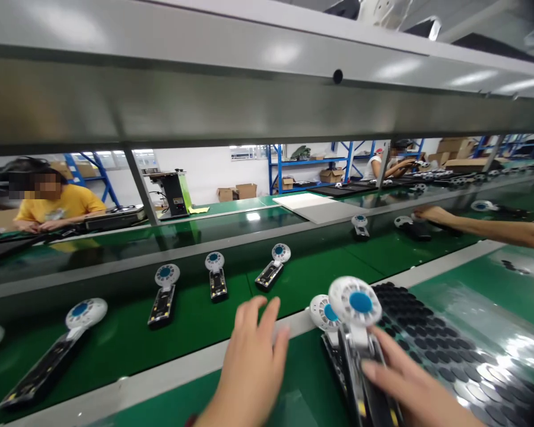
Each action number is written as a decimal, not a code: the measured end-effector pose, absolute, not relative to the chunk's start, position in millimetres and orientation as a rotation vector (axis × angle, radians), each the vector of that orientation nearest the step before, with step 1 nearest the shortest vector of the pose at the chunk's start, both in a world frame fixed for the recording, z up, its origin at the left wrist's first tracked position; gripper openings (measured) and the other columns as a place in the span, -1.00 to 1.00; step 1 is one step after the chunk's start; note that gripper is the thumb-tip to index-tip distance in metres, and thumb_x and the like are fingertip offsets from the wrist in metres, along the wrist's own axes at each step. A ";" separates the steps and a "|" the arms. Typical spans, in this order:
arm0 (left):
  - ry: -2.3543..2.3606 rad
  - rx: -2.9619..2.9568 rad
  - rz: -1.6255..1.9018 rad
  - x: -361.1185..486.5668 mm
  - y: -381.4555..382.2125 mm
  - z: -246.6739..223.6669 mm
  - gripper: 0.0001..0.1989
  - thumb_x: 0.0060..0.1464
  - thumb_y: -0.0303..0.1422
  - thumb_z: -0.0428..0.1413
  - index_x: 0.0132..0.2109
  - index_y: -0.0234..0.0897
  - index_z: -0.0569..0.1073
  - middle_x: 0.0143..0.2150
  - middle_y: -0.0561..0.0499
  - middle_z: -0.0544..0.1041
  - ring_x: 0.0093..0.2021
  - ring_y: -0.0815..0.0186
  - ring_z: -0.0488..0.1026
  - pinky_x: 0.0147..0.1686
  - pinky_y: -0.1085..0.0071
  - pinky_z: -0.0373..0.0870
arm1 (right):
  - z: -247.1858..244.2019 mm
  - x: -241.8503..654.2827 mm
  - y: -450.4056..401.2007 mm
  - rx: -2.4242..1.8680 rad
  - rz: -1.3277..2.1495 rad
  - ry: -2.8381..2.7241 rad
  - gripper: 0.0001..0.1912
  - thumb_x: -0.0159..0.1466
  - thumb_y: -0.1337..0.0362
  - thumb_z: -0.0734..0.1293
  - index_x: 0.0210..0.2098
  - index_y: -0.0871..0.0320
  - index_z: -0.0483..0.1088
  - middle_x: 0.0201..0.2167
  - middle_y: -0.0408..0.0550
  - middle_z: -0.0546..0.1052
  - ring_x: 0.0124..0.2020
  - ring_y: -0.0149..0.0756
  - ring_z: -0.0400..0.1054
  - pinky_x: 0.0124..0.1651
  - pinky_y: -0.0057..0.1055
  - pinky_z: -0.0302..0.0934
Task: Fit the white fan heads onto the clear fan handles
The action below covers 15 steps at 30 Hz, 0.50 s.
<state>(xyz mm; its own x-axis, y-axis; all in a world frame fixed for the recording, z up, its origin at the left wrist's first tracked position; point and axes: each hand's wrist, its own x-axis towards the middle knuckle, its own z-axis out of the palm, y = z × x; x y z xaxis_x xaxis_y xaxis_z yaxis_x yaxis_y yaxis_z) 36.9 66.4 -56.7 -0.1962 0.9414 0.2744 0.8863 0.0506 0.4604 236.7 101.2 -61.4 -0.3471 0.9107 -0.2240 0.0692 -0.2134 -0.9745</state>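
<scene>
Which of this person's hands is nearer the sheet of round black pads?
Right. The right hand lies at the edge of the sheet of round black pads, while the left hand sits farther left, beyond a white-headed device.

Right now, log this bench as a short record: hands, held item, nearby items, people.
left hand: open, over the white rail
right hand: gripping a blue-hubbed white-headed unit
next to it: second unit
right of it: sheet of black round pads
belt: green, row of similar units
co-worker: bare arm reaching in from the right, hand by a far unit
others: person in yellow shirt, person in white top
</scene>
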 end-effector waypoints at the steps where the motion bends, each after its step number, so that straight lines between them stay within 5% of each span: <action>1: 2.236 1.944 0.826 27.3 88.2 -52.4 -0.59 0.13 -0.26 -0.18 0.08 -0.29 0.28 0.10 -0.17 0.22 0.12 0.10 0.08 0.07 0.17 0.09 | -54.5 233.4 124.1 -1.250 1.659 -1.343 -0.40 0.15 0.16 0.22 0.15 0.10 0.00 -0.11 0.04 0.46 -0.16 -0.11 0.39 -0.17 -0.27 0.32; 4: 2.274 1.896 0.773 5.1 155.2 -51.1 -0.71 0.14 -0.35 -0.11 -0.05 -0.35 0.36 0.07 -0.19 0.26 0.11 0.10 0.12 0.04 0.10 0.12 | -25.6 225.6 195.7 -1.295 1.530 -1.355 -0.37 0.19 0.22 0.16 0.20 0.18 -0.14 0.01 0.14 0.35 -0.01 -0.11 0.28 -0.06 -0.21 0.24; 6: 2.263 1.798 0.715 -1.9 193.8 -55.0 -0.74 0.11 -0.31 -0.02 -0.08 -0.33 0.35 0.01 -0.12 0.33 0.02 0.15 0.25 -0.03 0.07 0.20 | -7.5 228.6 225.6 -1.354 1.387 -1.357 -0.25 0.20 0.10 0.17 0.23 0.20 -0.30 0.18 0.21 0.08 0.16 0.00 0.00 0.09 -0.05 0.04; 8: 2.212 1.673 0.652 -2.2 223.4 -59.5 -0.74 0.09 -0.29 0.01 -0.10 -0.32 0.35 -0.05 -0.08 0.38 -0.07 0.21 0.34 -0.09 0.11 0.28 | -2.2 238.4 226.1 -1.367 1.281 -1.410 -0.26 0.19 0.05 0.20 0.22 0.13 -0.22 0.23 0.14 -0.04 0.21 0.02 -0.14 0.15 0.01 -0.12; 15: 1.847 1.155 0.671 28.9 259.2 -78.2 -0.75 0.06 -0.31 0.04 -0.12 -0.35 0.36 -0.10 -0.05 0.40 -0.15 0.23 0.38 -0.18 0.20 0.36 | -60.0 290.4 59.0 -1.298 1.519 -1.679 -0.72 0.24 0.15 0.21 -0.08 0.09 0.31 -0.03 -0.03 0.37 -0.09 -0.23 0.31 -0.06 -0.18 0.25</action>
<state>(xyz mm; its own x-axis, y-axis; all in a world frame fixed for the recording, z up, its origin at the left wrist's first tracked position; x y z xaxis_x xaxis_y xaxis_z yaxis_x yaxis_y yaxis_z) 28.9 259.2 -78.2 -0.2270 0.9013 -0.3690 0.4543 0.4331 0.7785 290.4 59.0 -60.0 -0.4014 0.8909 -0.2127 0.3001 -0.0914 -0.9495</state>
